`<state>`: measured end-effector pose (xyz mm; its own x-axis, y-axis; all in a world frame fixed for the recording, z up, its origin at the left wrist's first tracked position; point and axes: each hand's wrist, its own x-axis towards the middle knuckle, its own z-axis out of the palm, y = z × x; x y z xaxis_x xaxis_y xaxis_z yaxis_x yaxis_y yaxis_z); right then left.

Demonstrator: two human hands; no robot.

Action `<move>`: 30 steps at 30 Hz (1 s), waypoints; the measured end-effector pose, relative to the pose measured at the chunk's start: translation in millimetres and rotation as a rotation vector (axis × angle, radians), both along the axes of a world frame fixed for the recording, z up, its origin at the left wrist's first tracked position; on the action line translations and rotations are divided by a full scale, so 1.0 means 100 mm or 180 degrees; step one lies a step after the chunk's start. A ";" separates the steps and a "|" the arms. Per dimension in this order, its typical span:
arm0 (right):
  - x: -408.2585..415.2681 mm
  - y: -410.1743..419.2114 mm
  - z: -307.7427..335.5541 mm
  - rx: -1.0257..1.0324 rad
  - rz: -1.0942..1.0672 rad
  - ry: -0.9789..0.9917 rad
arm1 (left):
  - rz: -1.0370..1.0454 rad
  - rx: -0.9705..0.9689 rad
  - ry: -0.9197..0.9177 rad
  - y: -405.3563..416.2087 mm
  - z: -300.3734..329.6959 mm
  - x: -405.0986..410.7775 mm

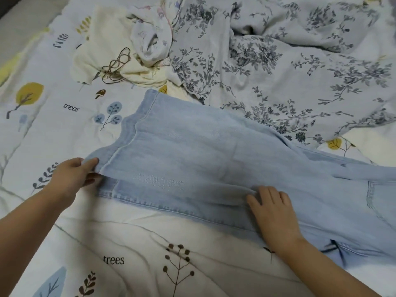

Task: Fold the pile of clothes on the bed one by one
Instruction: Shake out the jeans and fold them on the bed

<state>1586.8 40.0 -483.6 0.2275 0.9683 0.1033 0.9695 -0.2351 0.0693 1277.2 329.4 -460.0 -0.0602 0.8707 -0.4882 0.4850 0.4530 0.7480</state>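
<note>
Pale blue jeans (192,159) lie across the bed, legs pointing left and waist off toward the right edge. My left hand (72,179) pinches the near corner of the upper leg's hem and lifts it slightly off the lower leg. My right hand (274,213) presses flat on the denim near the middle of the legs, fingers straight. A small pile of clothes waits at the back: a cream garment (107,58) with a brown cord (116,65) and a white printed piece (150,39).
A grey floral blanket (289,67) is rumpled over the back right of the bed, its edge touching the jeans. The bedsheet (64,125) with tree and leaf prints spreads to the left and toward me.
</note>
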 end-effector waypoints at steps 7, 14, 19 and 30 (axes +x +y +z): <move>0.09 -0.01 0.29 0.0487 -0.0326 0.0993 | 0.0603 0.0159 -0.0546 0.07 0.01 0.04; -0.04 -0.25 0.32 -0.0834 0.0270 0.1170 | 0.0008 -0.0289 0.0995 -0.09 -0.21 0.14; -0.15 -0.22 0.20 -0.1045 -0.0179 0.0570 | -0.0149 -0.0376 0.1132 -0.19 -0.28 0.25; -0.60 -0.15 0.25 -0.0109 0.0478 0.0906 | 0.0003 0.0215 0.1327 -0.22 -0.17 -0.87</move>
<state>1527.0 25.3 -458.2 0.0969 0.9950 0.0229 0.9748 -0.0902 -0.2043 1190.1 307.3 -476.8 -0.2413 0.8997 -0.3638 0.7520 0.4103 0.5160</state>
